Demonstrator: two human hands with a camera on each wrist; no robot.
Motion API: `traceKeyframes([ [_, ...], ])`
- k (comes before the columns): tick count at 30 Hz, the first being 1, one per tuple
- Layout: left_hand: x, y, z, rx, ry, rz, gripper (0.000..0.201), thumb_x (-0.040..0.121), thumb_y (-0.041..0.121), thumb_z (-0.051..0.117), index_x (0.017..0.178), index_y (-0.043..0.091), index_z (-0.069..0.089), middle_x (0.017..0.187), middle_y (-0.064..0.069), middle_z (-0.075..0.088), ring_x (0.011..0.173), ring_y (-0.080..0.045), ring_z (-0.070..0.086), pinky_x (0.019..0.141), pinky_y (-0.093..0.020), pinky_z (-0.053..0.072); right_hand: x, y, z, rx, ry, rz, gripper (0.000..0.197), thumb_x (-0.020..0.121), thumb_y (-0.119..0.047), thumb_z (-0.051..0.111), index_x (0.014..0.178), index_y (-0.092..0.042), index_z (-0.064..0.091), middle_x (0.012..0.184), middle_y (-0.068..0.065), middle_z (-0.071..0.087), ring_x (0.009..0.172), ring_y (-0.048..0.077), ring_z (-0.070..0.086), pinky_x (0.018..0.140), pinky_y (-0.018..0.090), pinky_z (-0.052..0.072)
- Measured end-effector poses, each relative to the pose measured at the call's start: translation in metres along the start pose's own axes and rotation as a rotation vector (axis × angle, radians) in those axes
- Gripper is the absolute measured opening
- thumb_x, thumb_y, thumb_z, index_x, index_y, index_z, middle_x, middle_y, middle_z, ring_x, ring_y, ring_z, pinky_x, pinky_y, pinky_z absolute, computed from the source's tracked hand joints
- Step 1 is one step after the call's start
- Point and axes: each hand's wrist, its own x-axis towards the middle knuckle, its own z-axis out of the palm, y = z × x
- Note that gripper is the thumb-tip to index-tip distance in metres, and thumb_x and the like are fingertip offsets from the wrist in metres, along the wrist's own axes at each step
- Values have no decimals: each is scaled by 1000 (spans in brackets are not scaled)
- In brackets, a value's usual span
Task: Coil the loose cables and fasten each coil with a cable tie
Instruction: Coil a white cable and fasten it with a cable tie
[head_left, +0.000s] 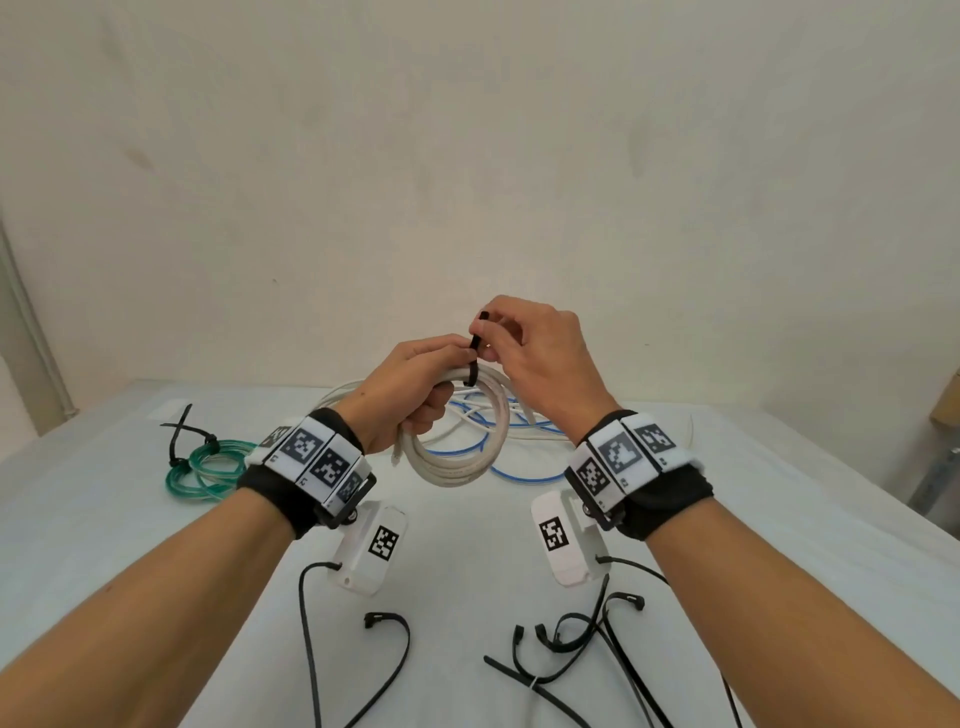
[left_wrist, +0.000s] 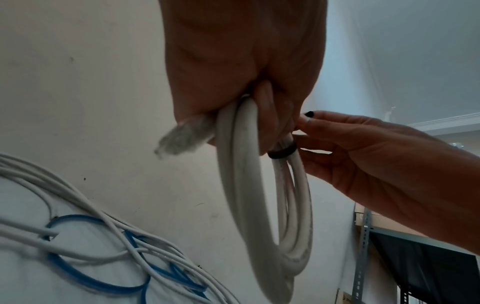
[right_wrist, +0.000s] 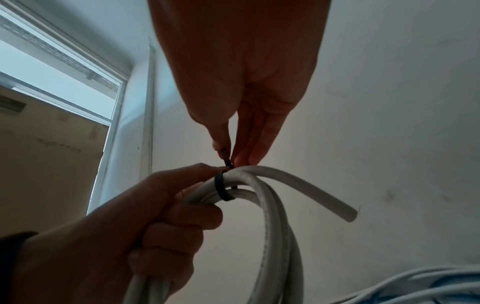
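My left hand (head_left: 415, 384) (right_wrist: 155, 216) grips a coil of thick white cable (head_left: 467, 457) (left_wrist: 246, 205) (right_wrist: 275, 226) and holds it up above the table. A black cable tie (head_left: 472, 364) (left_wrist: 281, 153) (right_wrist: 222, 189) is looped round the top of the coil. My right hand (head_left: 524, 348) (left_wrist: 363, 160) (right_wrist: 233, 102) pinches the tie's free end between thumb and fingertips just above the coil. One cut end of the white cable (right_wrist: 348, 216) sticks out to the right of the tie.
Loose white and blue cables (head_left: 493, 431) (left_wrist: 116, 257) lie tangled on the white table (head_left: 156, 519) behind the coil. A green coil (head_left: 208, 467) fastened with black ties lies at the left. Several spare black cable ties (head_left: 571, 639) lie near the front edge. A wall stands close behind.
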Motion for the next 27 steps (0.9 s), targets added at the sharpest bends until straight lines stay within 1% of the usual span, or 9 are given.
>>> traceKeyframes([
  [5, 0, -4, -3, -54, 13, 6, 29, 106, 22, 53, 89, 30, 75, 56, 9, 27, 44, -8, 15, 39, -15, 14, -4, -7, -1, -78, 19, -66, 16, 100, -27, 60, 89, -19, 70, 75, -1, 73, 73, 25, 67, 74, 43, 55],
  [8, 4, 3, -6, -72, 10, 42, 18, 106, 19, 55, 113, 21, 71, 51, 14, 41, 42, -6, 18, 39, -15, 14, -5, -12, -2, -66, 110, -82, 17, 99, -26, 62, 89, -17, 72, 74, 1, 73, 71, 24, 66, 71, 40, 52],
  [10, 8, 7, -8, -62, 23, 72, 20, 106, 16, 55, 123, 15, 66, 51, 13, 49, 41, -6, 21, 39, -16, 15, -3, -13, -2, -49, 145, -78, 16, 99, -24, 63, 88, -16, 72, 74, 1, 72, 73, 24, 66, 71, 40, 52],
  [14, 11, 6, -5, -63, 29, 67, 22, 103, 18, 62, 123, 13, 69, 57, 11, 52, 42, -7, 23, 40, -17, 15, -2, -10, -2, -2, 176, -21, 14, 99, -24, 62, 90, -17, 71, 78, -2, 74, 79, 21, 70, 75, 43, 55],
  [18, 11, 5, -4, -73, 14, 49, 19, 103, 21, 62, 119, 13, 69, 54, 8, 42, 42, -8, 19, 40, -18, 13, -2, -12, -1, 14, 180, -16, 14, 99, -24, 61, 90, -16, 69, 77, -2, 74, 79, 23, 70, 77, 44, 55],
  [20, 10, 3, -4, -83, 13, 40, 15, 102, 20, 63, 115, 16, 69, 65, 1, 44, 43, -8, 19, 39, -16, 15, -7, -14, 0, -6, 164, -22, 15, 99, -22, 62, 88, -15, 70, 76, 2, 73, 79, 24, 69, 75, 41, 53],
  [22, 12, 2, -5, -81, 19, 32, 15, 101, 20, 65, 114, 15, 70, 72, -5, 38, 45, -10, 18, 40, -17, 15, -12, -18, 0, -24, 167, -41, 17, 99, -22, 63, 88, -14, 72, 76, 2, 73, 79, 23, 70, 73, 39, 53],
  [25, 14, 9, -5, -64, 29, 35, 25, 100, 21, 66, 120, 7, 66, 72, -5, 35, 47, -11, 17, 42, -20, 14, -13, -23, -5, -29, 211, -67, 16, 100, -22, 64, 89, -13, 73, 78, -1, 75, 79, 20, 71, 71, 32, 51],
  [27, 12, 20, -6, -48, 8, 32, 20, 102, 19, 63, 118, 9, 67, 64, 1, 40, 44, -8, 19, 39, -17, 15, -10, -24, -10, -24, 209, -85, 16, 100, -23, 64, 90, -14, 73, 79, -1, 75, 81, 18, 72, 68, 27, 50],
])
